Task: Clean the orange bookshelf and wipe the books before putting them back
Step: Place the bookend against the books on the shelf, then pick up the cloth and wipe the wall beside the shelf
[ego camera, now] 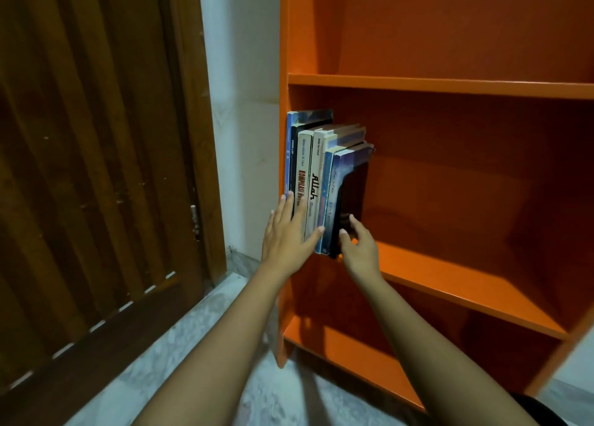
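Observation:
Several books (pixel 313 174) stand upright in a row at the left end of the middle shelf of the orange bookshelf (pixel 450 86). My left hand (pixel 287 232) lies flat with straight fingers against the spines of the left books. My right hand (pixel 360 248) pinches the lower edge of a dark book (pixel 352 190) at the right end of the row, thumb on its near side, fingers on the far side. This dark book stands upright against the others.
A brown slatted wooden door (pixel 96 168) stands to the left, with a white wall strip (pixel 241 104) between it and the bookshelf. The upper and bottom shelves hold nothing in view. Grey marbled floor (pixel 225 345) lies below.

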Tool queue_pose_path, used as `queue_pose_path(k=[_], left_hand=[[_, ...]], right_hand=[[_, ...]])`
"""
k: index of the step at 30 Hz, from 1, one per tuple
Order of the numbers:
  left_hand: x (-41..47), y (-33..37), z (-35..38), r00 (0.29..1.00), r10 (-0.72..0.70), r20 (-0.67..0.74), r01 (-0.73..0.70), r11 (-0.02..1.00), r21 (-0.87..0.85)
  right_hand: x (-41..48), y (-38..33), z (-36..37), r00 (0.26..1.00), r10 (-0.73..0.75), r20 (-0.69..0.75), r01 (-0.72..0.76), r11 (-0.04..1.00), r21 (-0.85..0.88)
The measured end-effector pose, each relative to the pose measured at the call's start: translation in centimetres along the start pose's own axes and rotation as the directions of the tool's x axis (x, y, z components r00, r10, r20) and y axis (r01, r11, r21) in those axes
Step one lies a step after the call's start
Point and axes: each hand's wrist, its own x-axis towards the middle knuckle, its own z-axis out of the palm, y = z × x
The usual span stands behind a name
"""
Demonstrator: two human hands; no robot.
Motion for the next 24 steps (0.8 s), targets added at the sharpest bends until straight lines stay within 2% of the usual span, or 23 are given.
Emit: queue_pose_path(k=[3,8,11,14,17,21,24], left_hand=[[-1.9,-0.7,-0.4,0.997,-0.041,0.06,0.042,0.999,-0.01],[-8.1,-4.5,2.0,0.96,-0.167,0.225,0.18,0.983,-0.038],[-12.7,-8.5,4.7,0.9,-0.295,0.321,0.304,0.952,0.024],[-17.8,-13.1,7.7,0.794,-0.447,0.411,0.476,0.879,0.038],[-23.5,-17.6,10.4,0.651,-0.61,0.451,0.669,0.742,0.037],[-30.5,-22.3,13.6,0.462,-0.749,0.475,0.826,0.558,0.078],[-33.6,-24.8,16.0,0.357,-0.837,0.415,0.911,0.41,0.044]], right_hand=[[-2.1,0.5,-0.4,1.0,-0.008,0.024,0.011,0.99,-0.142],[-7.7,3.3,1.7,0.993,-0.115,0.024,0.117,0.973,-0.201],[-10.8,6.9,4.6,0.985,-0.017,0.172,0.056,0.973,-0.225],[-13.6,11.7,8.1,0.927,0.119,0.356,-0.02,0.963,-0.27],[-17.0,16.5,11.3,0.818,0.28,0.502,-0.117,0.936,-0.331],[-21.3,22.5,15.7,0.66,0.429,0.617,-0.211,0.894,-0.396],[-22.6,25.3,19.1,0.584,0.53,0.615,-0.281,0.843,-0.459]])
